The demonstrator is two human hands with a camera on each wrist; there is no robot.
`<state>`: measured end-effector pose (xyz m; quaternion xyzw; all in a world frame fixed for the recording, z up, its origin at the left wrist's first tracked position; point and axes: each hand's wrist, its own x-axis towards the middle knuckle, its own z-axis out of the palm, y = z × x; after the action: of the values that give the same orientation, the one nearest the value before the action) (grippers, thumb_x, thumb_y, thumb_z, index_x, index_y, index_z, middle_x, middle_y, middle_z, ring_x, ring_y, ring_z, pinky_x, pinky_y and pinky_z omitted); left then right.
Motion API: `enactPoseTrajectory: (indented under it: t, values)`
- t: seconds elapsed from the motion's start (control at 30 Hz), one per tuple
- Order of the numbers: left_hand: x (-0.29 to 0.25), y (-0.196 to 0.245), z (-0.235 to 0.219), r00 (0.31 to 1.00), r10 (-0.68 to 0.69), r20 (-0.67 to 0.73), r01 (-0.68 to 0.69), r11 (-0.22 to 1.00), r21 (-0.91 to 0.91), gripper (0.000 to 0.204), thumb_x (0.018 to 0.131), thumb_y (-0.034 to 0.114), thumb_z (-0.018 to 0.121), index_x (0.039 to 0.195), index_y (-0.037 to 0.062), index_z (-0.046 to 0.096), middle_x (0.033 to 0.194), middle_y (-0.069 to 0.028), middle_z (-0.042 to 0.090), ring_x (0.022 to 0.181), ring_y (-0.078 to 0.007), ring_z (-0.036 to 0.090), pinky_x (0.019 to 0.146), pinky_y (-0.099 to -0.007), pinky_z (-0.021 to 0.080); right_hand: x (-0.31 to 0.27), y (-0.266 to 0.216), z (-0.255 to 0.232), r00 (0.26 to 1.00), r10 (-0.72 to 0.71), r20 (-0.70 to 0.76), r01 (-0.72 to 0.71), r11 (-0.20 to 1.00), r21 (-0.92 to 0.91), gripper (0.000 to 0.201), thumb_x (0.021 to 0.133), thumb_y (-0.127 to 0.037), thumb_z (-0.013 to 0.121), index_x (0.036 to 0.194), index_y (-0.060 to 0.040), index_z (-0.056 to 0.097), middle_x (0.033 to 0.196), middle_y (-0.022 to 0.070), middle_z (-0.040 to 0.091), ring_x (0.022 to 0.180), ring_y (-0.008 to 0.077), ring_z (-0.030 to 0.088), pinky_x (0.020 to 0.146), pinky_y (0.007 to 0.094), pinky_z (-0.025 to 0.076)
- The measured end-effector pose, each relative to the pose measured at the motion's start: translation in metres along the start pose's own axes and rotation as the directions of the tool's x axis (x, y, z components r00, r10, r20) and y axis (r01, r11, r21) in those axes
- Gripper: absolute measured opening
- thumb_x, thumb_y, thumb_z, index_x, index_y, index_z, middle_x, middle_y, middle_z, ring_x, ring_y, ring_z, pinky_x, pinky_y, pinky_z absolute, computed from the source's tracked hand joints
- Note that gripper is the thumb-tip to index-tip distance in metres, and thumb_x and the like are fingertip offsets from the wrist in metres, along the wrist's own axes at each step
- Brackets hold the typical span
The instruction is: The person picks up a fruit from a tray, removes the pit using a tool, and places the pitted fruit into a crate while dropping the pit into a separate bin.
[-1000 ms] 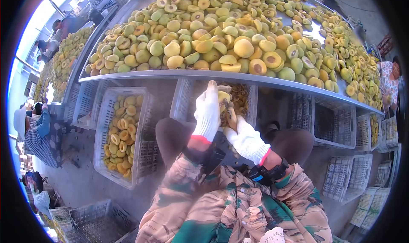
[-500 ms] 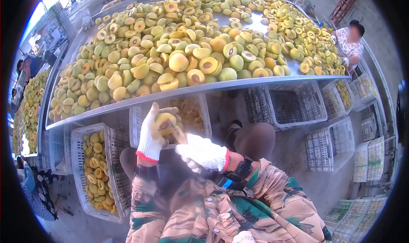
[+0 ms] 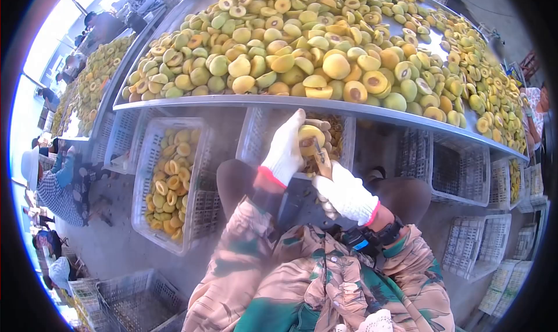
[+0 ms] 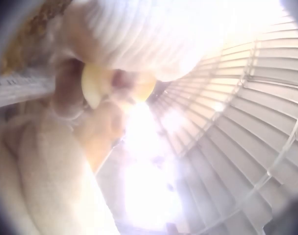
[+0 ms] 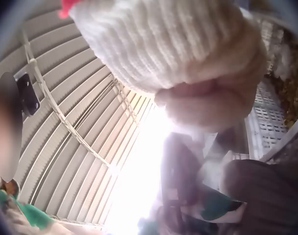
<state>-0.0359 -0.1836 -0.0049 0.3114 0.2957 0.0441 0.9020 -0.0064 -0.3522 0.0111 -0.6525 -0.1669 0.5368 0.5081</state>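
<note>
In the head view my left hand point(image 3: 286, 149), in a white knit glove with a red cuff, holds a halved yellow apricot-like fruit point(image 3: 308, 135) with its cut face showing. My right hand point(image 3: 347, 197), gloved the same way, grips a tool with a brown wooden handle point(image 3: 324, 166). The tool's dark metal tip meets the fruit's cut face near the stone. The left wrist view catches the yellow fruit point(image 4: 91, 90) among blurred gloved fingers. Curled fingers of my right hand point(image 5: 207, 98) fill the upper part of the right wrist view, the tool hidden there.
A metal-edged table point(image 3: 244, 100) heaped with halved fruit point(image 3: 279, 47) spans the front. Beneath it, a crate point(image 3: 347, 143) stands behind my hands. A crate of fruit halves point(image 3: 139, 198) is at left, a dark-bottomed crate point(image 3: 485, 175) at right. A person in a hat point(image 3: 58, 192) sits far left.
The head view swung to the right and back, shifting the scene. Both hands keep their hold on fruit and tool; the fruit's cut face shows more than a second ago.
</note>
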Motion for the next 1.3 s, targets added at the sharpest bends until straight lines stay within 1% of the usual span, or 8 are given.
enactPoseTrajectory:
  t: [0.27, 0.4, 0.53, 0.77, 0.87, 1.0, 1.23, 1.3]
  values:
    - [0.000, -0.029, 0.015, 0.825, 0.515, -0.234, -0.445, 0.846, 0.292, 0.054, 0.104, 0.042, 0.033, 0.101, 0.0016, 0.068, 0.087, -0.0106, 0.067, 0.070, -0.0179, 0.065, 0.062, -0.0301, 0.052, 0.023, 0.024, 0.013, 0.970, -0.139, -0.198, 0.096, 0.972, -0.213, 0.030, 0.094, -0.022, 0.056, 0.115, -0.0030, 0.046, 0.074, 0.0063, 0.059, 0.054, 0.0143, 0.058, 0.047, 0.0309, 0.048]
    - [-0.002, -0.014, 0.007, 0.942, 0.304, -0.145, -0.254, 0.924, 0.287, 0.057, 0.104, 0.044, 0.032, 0.106, -0.0011, 0.067, 0.091, -0.0108, 0.067, 0.075, -0.0197, 0.065, 0.068, -0.0315, 0.053, 0.004, -0.005, 0.012, 0.997, 0.038, -0.068, -0.034, 0.998, 0.059, 0.025, 0.095, -0.021, 0.054, 0.113, -0.0048, 0.046, 0.071, 0.0040, 0.055, 0.053, 0.0128, 0.054, 0.045, 0.0299, 0.046]
    - [0.005, -0.033, 0.012, 0.783, 0.590, -0.199, -0.463, 0.766, 0.446, 0.057, 0.104, 0.044, 0.032, 0.106, -0.0013, 0.067, 0.087, -0.0111, 0.067, 0.071, -0.0196, 0.065, 0.064, -0.0308, 0.053, 0.005, -0.003, 0.015, 0.997, 0.048, -0.065, -0.041, 0.994, 0.106, 0.023, 0.096, -0.021, 0.054, 0.111, -0.0053, 0.045, 0.070, 0.0034, 0.052, 0.052, 0.0121, 0.051, 0.044, 0.0295, 0.044]
    - [0.004, -0.015, 0.004, 0.971, 0.166, -0.173, -0.127, 0.969, 0.213, 0.058, 0.105, 0.042, 0.029, 0.097, -0.0006, 0.069, 0.075, -0.0103, 0.065, 0.060, -0.0178, 0.062, 0.058, -0.0309, 0.052, 0.003, -0.003, 0.007, 0.997, 0.065, 0.029, -0.068, 0.992, 0.106, 0.022, 0.096, -0.020, 0.054, 0.110, -0.0062, 0.045, 0.073, 0.0033, 0.051, 0.051, 0.0120, 0.049, 0.043, 0.0297, 0.044]
    - [0.007, -0.033, 0.009, 0.783, 0.600, -0.160, -0.387, 0.673, 0.630, 0.061, 0.105, 0.044, 0.029, 0.096, -0.0015, 0.068, 0.075, -0.0111, 0.065, 0.058, -0.0197, 0.062, 0.057, -0.0337, 0.054, 0.004, -0.002, 0.013, 0.998, 0.063, 0.010, -0.064, 0.992, 0.105, 0.019, 0.096, -0.020, 0.055, 0.107, -0.0081, 0.045, 0.073, 0.0019, 0.049, 0.050, 0.0108, 0.046, 0.042, 0.0291, 0.041]
    - [0.002, -0.014, -0.003, 0.997, 0.071, 0.002, -0.071, 0.991, 0.111, 0.061, 0.102, 0.050, 0.036, 0.104, -0.0044, 0.064, 0.085, -0.0175, 0.067, 0.069, -0.0297, 0.066, 0.063, -0.0422, 0.055, -0.003, -0.008, 0.002, 0.970, 0.108, 0.220, -0.196, 0.882, 0.429, 0.013, 0.095, -0.016, 0.056, 0.094, -0.0160, 0.043, 0.064, -0.0046, 0.039, 0.046, 0.0045, 0.035, 0.039, 0.0233, 0.029]
    - [0.006, -0.011, -0.008, 0.983, -0.144, 0.113, 0.137, 0.988, 0.072, 0.066, 0.102, 0.051, 0.031, 0.101, -0.0064, 0.063, 0.087, -0.0192, 0.067, 0.070, -0.0310, 0.065, 0.064, -0.0429, 0.055, 0.000, 0.003, 0.004, 0.998, 0.060, 0.018, -0.060, 0.998, -0.003, 0.013, 0.096, -0.019, 0.057, 0.095, -0.0105, 0.048, 0.067, -0.0026, 0.044, 0.046, 0.0057, 0.038, 0.040, 0.0232, 0.032]
    - [0.007, -0.007, -0.010, 0.961, -0.242, 0.138, 0.240, 0.970, 0.032, 0.066, 0.102, 0.051, 0.032, 0.101, -0.0073, 0.063, 0.090, -0.0198, 0.067, 0.073, -0.0310, 0.065, 0.067, -0.0430, 0.056, 0.004, 0.004, -0.006, 0.945, 0.096, 0.312, -0.215, 0.903, 0.373, 0.013, 0.097, -0.019, 0.057, 0.094, -0.0097, 0.049, 0.065, -0.0033, 0.043, 0.044, 0.0043, 0.036, 0.038, 0.0218, 0.030]
